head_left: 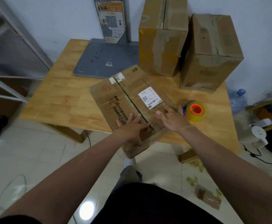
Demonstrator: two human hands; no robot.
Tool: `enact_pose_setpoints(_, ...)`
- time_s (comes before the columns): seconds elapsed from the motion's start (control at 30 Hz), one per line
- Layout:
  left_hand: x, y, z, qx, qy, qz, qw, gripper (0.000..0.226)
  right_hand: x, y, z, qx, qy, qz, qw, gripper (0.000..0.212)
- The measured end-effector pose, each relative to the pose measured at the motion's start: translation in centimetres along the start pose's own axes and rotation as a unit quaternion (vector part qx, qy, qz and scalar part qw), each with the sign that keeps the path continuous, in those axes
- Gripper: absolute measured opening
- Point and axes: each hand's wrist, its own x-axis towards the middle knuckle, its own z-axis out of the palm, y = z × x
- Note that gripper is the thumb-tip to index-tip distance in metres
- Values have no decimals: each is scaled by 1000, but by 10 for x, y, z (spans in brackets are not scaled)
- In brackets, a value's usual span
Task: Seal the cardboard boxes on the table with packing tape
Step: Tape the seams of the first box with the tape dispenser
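A flat cardboard box [124, 101] with a white shipping label lies at an angle on the wooden table [59, 97], its near corner hanging over the front edge. A dark seam runs between its two top flaps. My left hand [132, 130] lies flat on the left flap near the box's near end, thumb over the side. My right hand [170, 118] rests with straight fingers on the right flap. A roll of clear packing tape [195, 110] with an orange core and blue dispenser sits on the table just right of the box.
Two tall worn cardboard boxes [162, 36] [211, 54] stand at the table's back right. A grey board [104, 59] lies at the back, with a poster above it. Crumpled tape scraps [207, 194] and cables lie on the tiled floor. A metal rack stands at the left.
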Motion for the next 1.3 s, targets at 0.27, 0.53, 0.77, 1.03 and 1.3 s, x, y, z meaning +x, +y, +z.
enact_pose_setpoints(0.27,-5,-16,-8,-15,35,10,999,81,-31,-7,3,-45,-8,11,999,70)
enact_pose_setpoints(0.53,28,-27,-30,-68,76,-5,995,65,-34,2,-8,-23,-22,45,998,57)
enact_pose_setpoints(0.77,63,-34,-53,-45,36,38,998,67,3,8,-18,-24,15,91,995,68)
enact_pose_setpoints(1.03,87,-12,-89,-94,3,38,995,64,31,16,-45,93,23,111,989,54)
enact_pose_setpoints(1.3,104,-10,-108,-218,82,-137,963,118,41,27,-45,148,12,125,981,58)
